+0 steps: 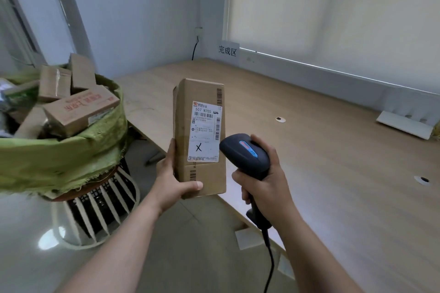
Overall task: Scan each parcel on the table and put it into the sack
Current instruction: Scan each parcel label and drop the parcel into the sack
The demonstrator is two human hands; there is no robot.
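Up in the air, the left hand [172,181] holds a tall cardboard box [200,135] upright, fingers curled round it. The right hand [266,181] grips a black barcode scanner [245,154] just beside its label [205,131].

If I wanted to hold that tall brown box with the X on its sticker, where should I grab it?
Grab the box near its bottom end, coming from the left, like the left hand does now: thumb across the front, fingers round the narrow side. It stands upright and is slim enough for one hand, and that hold keeps the sticker uncovered for the scanner in the right hand.
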